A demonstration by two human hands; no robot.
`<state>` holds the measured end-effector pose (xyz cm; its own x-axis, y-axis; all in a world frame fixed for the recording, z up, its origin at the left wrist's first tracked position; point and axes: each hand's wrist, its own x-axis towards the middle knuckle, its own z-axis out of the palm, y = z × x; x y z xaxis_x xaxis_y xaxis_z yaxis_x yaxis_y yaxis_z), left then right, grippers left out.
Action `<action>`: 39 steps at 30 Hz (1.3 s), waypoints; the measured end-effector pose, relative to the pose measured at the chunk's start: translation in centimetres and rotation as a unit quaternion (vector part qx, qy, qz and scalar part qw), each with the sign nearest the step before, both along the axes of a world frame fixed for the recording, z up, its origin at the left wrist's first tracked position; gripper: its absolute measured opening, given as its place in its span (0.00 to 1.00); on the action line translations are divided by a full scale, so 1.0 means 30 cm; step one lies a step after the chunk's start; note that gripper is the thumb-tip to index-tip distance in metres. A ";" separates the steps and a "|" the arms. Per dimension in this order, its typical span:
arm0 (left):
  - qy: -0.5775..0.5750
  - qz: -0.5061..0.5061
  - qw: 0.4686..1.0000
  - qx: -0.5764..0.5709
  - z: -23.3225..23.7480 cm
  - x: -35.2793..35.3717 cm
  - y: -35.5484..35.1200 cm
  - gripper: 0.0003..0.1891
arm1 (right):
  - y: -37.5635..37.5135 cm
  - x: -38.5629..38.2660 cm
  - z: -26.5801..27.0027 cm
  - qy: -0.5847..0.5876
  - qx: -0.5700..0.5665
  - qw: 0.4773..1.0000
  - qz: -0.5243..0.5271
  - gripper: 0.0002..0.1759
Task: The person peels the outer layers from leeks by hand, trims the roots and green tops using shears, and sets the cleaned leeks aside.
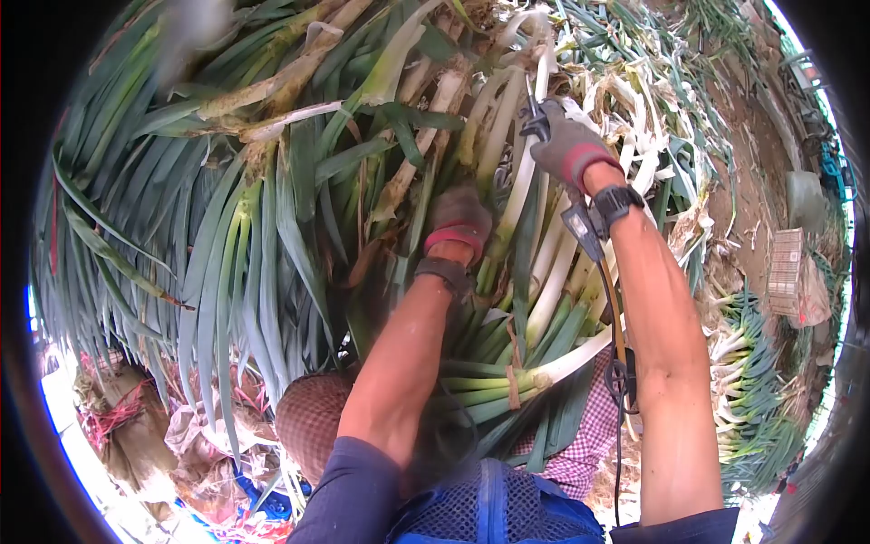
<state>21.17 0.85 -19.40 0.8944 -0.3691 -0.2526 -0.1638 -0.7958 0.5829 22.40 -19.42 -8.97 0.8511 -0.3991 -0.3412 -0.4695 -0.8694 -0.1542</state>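
Note:
My left hand [460,218], in a grey glove with a pink cuff, is closed among the stalks in the middle of the pile. Its fingers are partly hidden and seem wrapped round a large green onion [489,150]. Up and to the right, my right hand [566,145] wears a matching glove and grips a black air gun [536,122] with a thin nozzle. The tool's lower end shows below the wrist, joined to a hose [616,317]. Close to the nozzle stands a long white onion stalk [527,172].
Long green leaves [245,245] fill the left side. Torn white peelings [634,100] heap at the upper right. A tied bundle of onions [517,385] lies by my lap. More onions [757,381] lie in a row on the right, near a slatted block [785,272].

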 end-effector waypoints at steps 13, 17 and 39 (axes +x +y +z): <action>0.099 -0.080 0.984 0.125 0.122 0.045 -0.039 0.12 | -0.020 -0.113 0.029 0.014 0.055 0.998 0.008 0.45; 0.129 -0.125 0.972 0.152 0.176 0.026 -0.029 0.18 | 0.063 -0.326 0.085 0.035 0.089 0.995 0.021 0.47; 0.127 -0.177 0.976 -0.030 0.276 -0.305 0.154 0.23 | 0.264 -0.656 0.217 -0.044 0.172 0.983 -0.048 0.54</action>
